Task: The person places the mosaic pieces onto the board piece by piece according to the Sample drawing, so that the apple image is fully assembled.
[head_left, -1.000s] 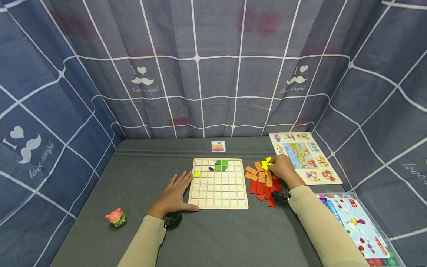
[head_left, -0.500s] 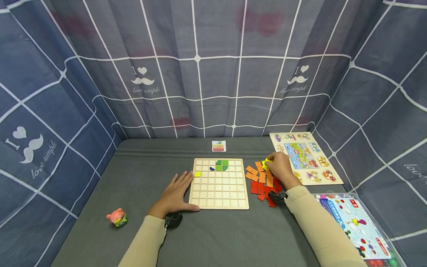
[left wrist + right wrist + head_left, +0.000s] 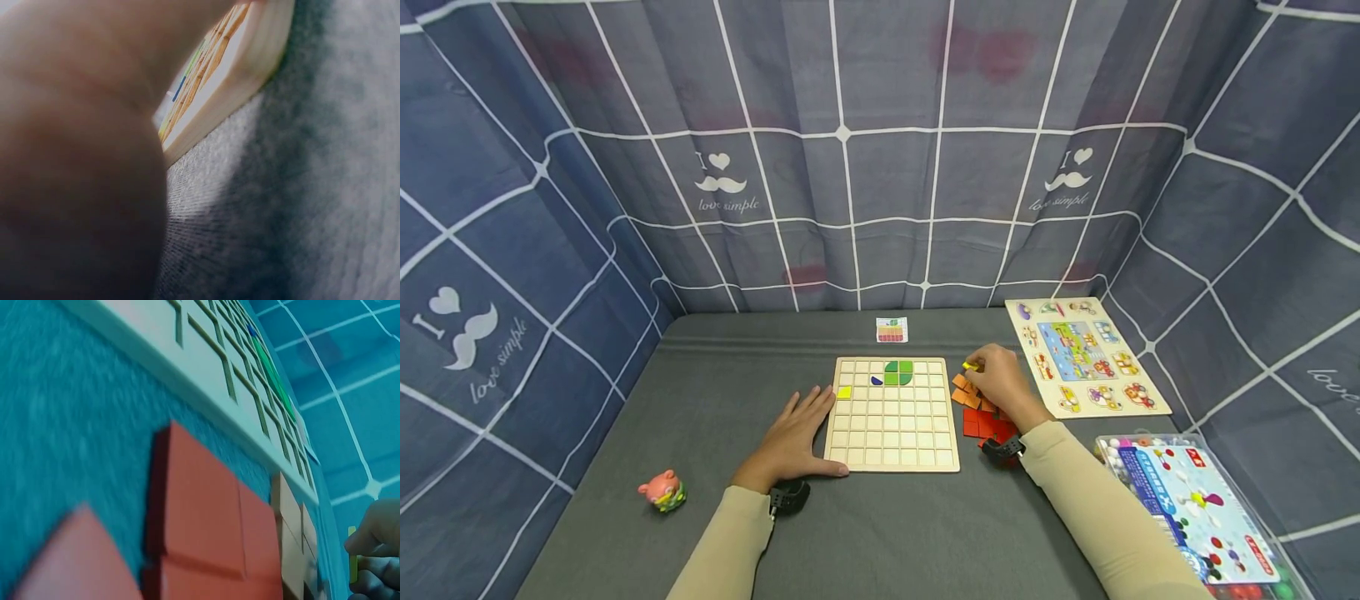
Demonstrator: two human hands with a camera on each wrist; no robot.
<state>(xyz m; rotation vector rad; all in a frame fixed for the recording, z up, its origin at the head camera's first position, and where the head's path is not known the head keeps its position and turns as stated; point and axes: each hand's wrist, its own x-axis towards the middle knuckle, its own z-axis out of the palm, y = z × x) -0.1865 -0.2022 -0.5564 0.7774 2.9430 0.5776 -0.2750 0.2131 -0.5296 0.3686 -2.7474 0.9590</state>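
A wooden grid board (image 3: 891,433) lies on the dark cloth, with green tiles (image 3: 898,372), a small blue piece (image 3: 877,381) and one yellow tile (image 3: 844,392) set in its upper squares. My left hand (image 3: 797,437) rests flat with spread fingers along the board's left edge, the thumb at the near corner. Between thumb and fingers my right hand (image 3: 1000,379) pinches a small yellow tile (image 3: 353,553), held up over the orange tiles (image 3: 966,392). Red tiles (image 3: 979,423) lie under and beside that wrist, partly hidden.
Behind the board lies a small pattern card (image 3: 892,330). A wooden picture puzzle (image 3: 1086,358) is at the back right, and a clear box (image 3: 1195,508) of coloured balls nearer on the right. A pig figurine (image 3: 662,490) stands at the left.
My right hand has lifted away from the tile pile's far end and moved left toward the board, carrying a yellow tile. The left hand has stayed in place.
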